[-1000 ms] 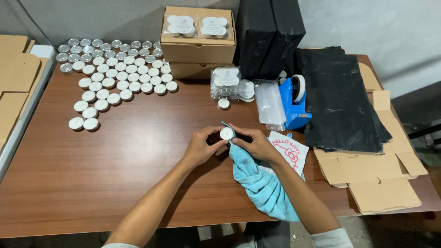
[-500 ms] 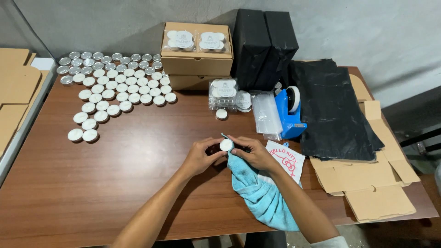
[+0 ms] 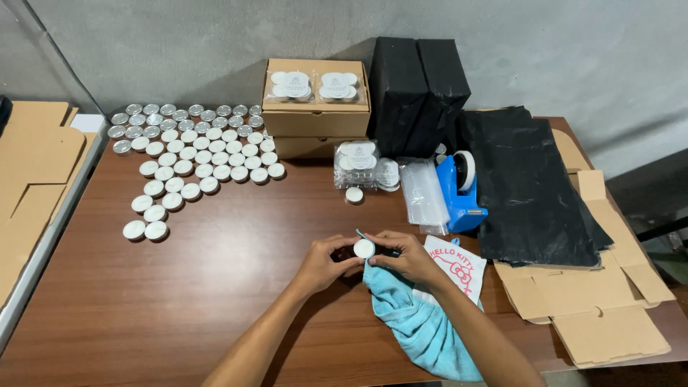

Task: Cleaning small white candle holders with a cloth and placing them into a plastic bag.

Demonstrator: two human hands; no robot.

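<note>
Head view: near the table's point(image 3: 179, 287) front edge, the left hand point(image 3: 324, 263) and right hand point(image 3: 408, 256) still pinch one white tealight point(image 3: 363, 248), fingers closed on it, over a blue cloth point(image 3: 419, 322). Since a second ago only the camera shifted; wiping looks ongoing, with rows of tealights point(image 3: 201, 154) waiting far left.

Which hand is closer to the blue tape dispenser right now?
The right hand. It sits just below and left of the blue tape dispenser, gripping the tealight candle through the blue cloth. The left hand is farther left, beyond the candle.
</note>
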